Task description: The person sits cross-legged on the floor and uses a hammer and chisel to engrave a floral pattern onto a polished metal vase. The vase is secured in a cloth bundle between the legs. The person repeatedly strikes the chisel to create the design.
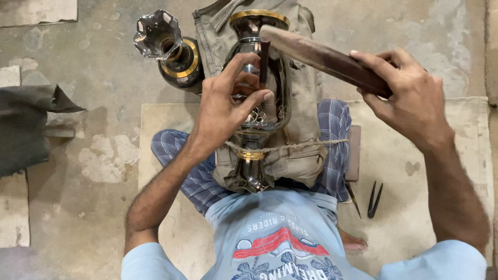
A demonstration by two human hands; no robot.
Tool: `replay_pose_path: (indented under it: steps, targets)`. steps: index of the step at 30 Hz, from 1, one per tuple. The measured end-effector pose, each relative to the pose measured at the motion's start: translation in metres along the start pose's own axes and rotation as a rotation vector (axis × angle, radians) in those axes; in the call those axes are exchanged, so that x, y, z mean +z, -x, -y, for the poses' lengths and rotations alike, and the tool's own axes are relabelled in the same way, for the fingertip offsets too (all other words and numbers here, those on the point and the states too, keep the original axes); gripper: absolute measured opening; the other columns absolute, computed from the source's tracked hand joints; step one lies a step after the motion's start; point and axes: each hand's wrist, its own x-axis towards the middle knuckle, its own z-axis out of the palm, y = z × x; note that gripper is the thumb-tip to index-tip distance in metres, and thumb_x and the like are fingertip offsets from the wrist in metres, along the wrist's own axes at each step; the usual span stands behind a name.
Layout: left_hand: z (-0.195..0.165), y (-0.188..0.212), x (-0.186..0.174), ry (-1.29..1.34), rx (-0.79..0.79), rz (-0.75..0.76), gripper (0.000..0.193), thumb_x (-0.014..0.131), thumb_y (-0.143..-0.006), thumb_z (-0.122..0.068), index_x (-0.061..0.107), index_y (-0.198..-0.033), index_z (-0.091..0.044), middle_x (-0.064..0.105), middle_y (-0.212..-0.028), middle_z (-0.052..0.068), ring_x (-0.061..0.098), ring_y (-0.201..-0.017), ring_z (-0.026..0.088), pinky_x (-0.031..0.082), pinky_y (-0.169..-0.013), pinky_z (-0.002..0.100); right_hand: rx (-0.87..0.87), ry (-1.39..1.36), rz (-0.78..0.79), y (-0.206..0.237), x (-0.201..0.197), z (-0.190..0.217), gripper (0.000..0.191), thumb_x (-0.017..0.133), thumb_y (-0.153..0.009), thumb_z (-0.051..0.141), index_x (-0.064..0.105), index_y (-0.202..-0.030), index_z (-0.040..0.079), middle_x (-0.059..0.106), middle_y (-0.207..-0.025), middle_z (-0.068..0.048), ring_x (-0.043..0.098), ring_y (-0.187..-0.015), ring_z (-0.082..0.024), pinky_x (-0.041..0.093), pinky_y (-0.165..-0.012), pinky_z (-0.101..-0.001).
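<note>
**Left hand on chisel, right hand on mallet over dark metal vase**

Left hand (228, 106) pinched a slim dark chisel (264, 65) between thumb and fingertips, tip set on the body of the vase (257, 111). Right hand (410, 96) gripped the wooden mallet (321, 56) by its right end, head raised at the chisel's far end.

Judgement: light, square taps; chisel held steady; the vase must not roll.

Vase lay in the lap on a khaki cloth (303, 150), tied down with twine (311, 145). Long axis ran near–far, mouth pointing far, foot toward the body. A second vase (171, 49) stood far left.
</note>
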Motion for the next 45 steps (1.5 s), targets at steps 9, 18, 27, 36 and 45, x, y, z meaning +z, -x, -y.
replay_pose_path:
  steps: [9,18,27,36,45]
  targets:
    - [-0.003,0.001,0.005,-0.062,-0.009,-0.043,0.055,0.081,-0.094,-0.014,0.050,-0.139,-0.007,0.079,-0.095,0.010,0.082,-0.090,0.017,0.070,-0.071,0.030,-0.157,0.027,-0.150,-0.038,-0.016,-0.013,0.063,0.078,-0.087,0.006,0.062,-0.148,0.014,0.068,-0.122,-0.016,0.071,-0.100,-0.028,0.063,-0.082,-0.0398]
    - [-0.004,0.002,0.005,-0.029,-0.056,-0.034,0.049,0.081,-0.093,-0.010,0.053,-0.134,-0.005,0.080,-0.094,0.009,0.082,-0.091,0.017,0.071,-0.073,0.031,-0.016,0.127,0.053,-0.064,-0.058,0.011,0.043,0.084,-0.094,0.014,0.070,-0.135,0.008,0.075,-0.093,-0.015,0.072,-0.072,-0.024,0.060,-0.071,-0.0360]
    - [-0.008,-0.005,0.002,-0.030,-0.070,0.046,0.051,0.081,-0.092,-0.011,0.055,-0.136,-0.008,0.081,-0.098,0.012,0.082,-0.088,0.019,0.070,-0.073,0.033,-0.164,-0.082,-0.112,-0.063,-0.055,0.022,0.046,0.079,-0.089,0.007,0.063,-0.132,0.008,0.070,-0.098,-0.014,0.070,-0.083,-0.024,0.058,-0.078,-0.0374]
    - [-0.009,-0.016,-0.001,-0.084,0.033,0.196,0.048,0.076,-0.094,-0.006,0.058,-0.138,-0.009,0.080,-0.101,0.011,0.081,-0.091,0.020,0.068,-0.082,0.034,-0.120,-0.179,-0.095,-0.029,-0.031,0.012,0.067,0.074,-0.080,-0.007,0.061,-0.144,0.006,0.075,-0.103,-0.019,0.071,-0.080,-0.028,0.059,-0.073,-0.0419]
    - [-0.020,-0.028,-0.007,-0.095,0.113,0.350,0.052,0.078,-0.091,-0.005,0.061,-0.139,-0.009,0.080,-0.095,0.009,0.080,-0.086,0.017,0.065,-0.080,0.032,0.045,-0.422,-0.235,0.019,0.020,-0.001,0.054,0.072,-0.091,-0.006,0.061,-0.144,0.000,0.074,-0.106,-0.015,0.072,-0.089,-0.020,0.060,-0.080,-0.0340]
